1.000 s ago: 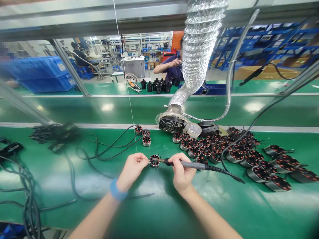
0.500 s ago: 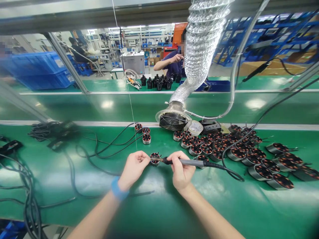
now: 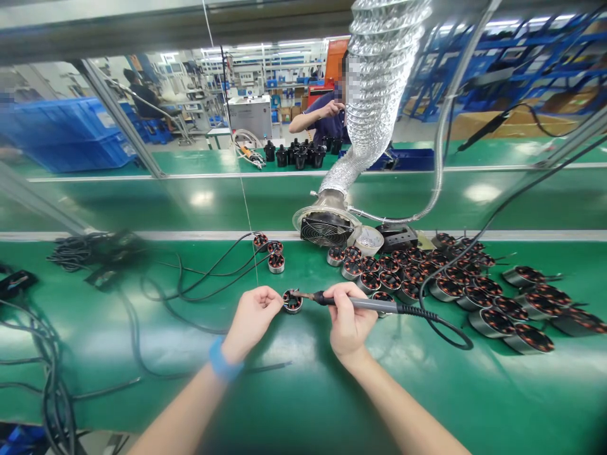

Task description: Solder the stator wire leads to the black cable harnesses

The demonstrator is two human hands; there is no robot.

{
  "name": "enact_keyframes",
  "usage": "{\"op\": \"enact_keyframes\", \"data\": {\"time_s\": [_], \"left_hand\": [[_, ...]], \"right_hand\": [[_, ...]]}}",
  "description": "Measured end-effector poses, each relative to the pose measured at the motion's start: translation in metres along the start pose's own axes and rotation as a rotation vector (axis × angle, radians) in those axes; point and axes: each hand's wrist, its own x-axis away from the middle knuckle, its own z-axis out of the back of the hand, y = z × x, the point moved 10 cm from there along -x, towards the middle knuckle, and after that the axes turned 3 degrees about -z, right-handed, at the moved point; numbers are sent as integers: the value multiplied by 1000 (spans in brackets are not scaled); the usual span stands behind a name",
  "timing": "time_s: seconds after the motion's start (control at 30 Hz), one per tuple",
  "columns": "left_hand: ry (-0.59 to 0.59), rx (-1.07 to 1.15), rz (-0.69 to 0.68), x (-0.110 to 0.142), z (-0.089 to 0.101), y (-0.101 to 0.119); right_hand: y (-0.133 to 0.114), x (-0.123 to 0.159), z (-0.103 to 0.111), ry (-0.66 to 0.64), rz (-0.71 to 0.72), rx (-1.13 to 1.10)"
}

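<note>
A soldering iron point(image 3: 367, 304) with a grey handle lies in my right hand point(image 3: 351, 321), which is closed around it. Its tip reaches left over the top of a small round motor part point(image 3: 293, 306) with a silver rim and copper windings, standing on the green bench. At that part's left edge, my left hand point(image 3: 256, 315) pinches what looks like a thin wire; the fingertips hide most of it. A dark cable point(image 3: 208, 328) runs behind the left hand. A blue band point(image 3: 222, 360) is around the left wrist.
Many similar motor parts point(image 3: 446, 289) stand to the right, several more point(image 3: 275, 262) with cables behind my left hand. A fume duct with fan point(image 3: 327, 230) hangs ahead, beside a white cup point(image 3: 368, 240). Cables point(image 3: 52, 373) lie left. A co-worker point(image 3: 317, 120) sits across.
The soldering iron's tip has shifted up and right, from across the middle of the motor part to its upper right edge. The left hand keeps its pinch; the view has shifted slightly.
</note>
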Motion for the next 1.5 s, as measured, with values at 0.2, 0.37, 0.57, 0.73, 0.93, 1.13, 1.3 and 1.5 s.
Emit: {"op": "enact_keyframes", "data": {"time_s": [0.2, 0.37, 0.57, 0.73, 0.93, 1.13, 1.3, 1.5], "left_hand": [[0, -6, -11, 1, 0, 0], [-5, -3, -16, -1, 1, 0], [-8, 20, -20, -2, 3, 1], [-17, 38, -63, -1, 4, 7], [-30, -34, -122, -3, 5, 11], [-33, -40, -139, -5, 9, 13], [-35, -33, -132, -6, 10, 15], [-39, -72, -124, -5, 12, 14]], "right_hand": [[-1, -7, -17, -128, -18, 190], [-9, -8, -47, -459, 54, 416], [2, 7, -62, -797, 36, 384], [15, 13, -69, -735, 61, 396], [32, 22, -79, -600, 66, 426], [19, 19, -75, -580, 96, 313], [-5, 13, -74, -544, 229, 259], [-5, 20, -84, -614, 292, 256]]}}
